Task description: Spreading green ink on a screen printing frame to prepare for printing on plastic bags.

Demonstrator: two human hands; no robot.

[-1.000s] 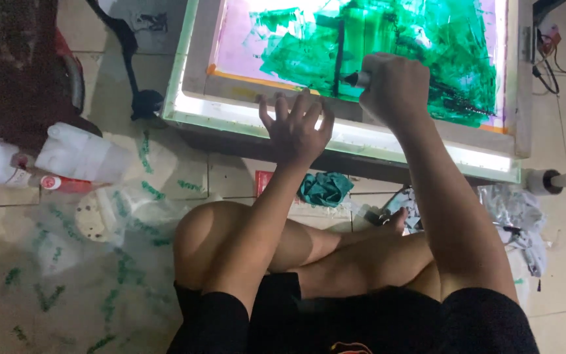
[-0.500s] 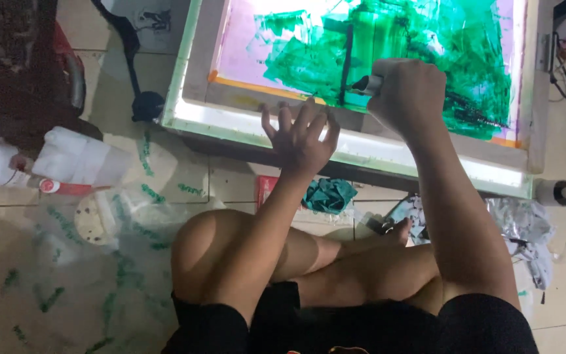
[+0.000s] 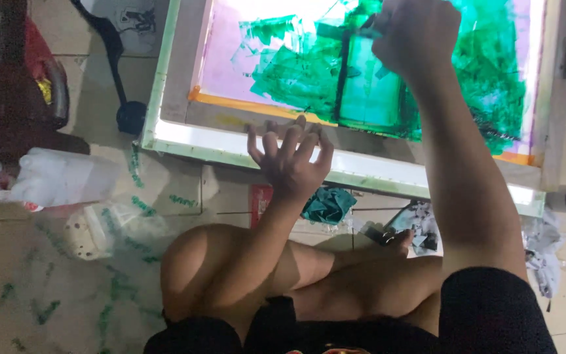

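Observation:
I sit cross-legged on a tiled floor before a wooden screen frame (image 3: 183, 72) that lies on a lit light box (image 3: 230, 145). Its pinkish mesh is smeared with green coating (image 3: 296, 72), crossed by a dark vertical stripe. My left hand (image 3: 289, 157) rests on the frame's near edge, fingers spread, holding nothing. Further up the mesh, my right hand (image 3: 417, 36) is clenched around a small tool (image 3: 369, 25) that presses on the green area. The fist hides most of the tool.
A white plastic jug (image 3: 54, 177) lies on the floor at left, beside a green-stained plastic bag (image 3: 113, 223). A green rag (image 3: 327, 204) sits under the frame's near edge and crumpled paper (image 3: 545, 252) at right. A black strap (image 3: 109, 39) runs along the frame's left side.
My right hand has slid with the tool further up the green mesh, away from me. My left hand stays on the near edge, fingers still spread. The view has drawn closer.

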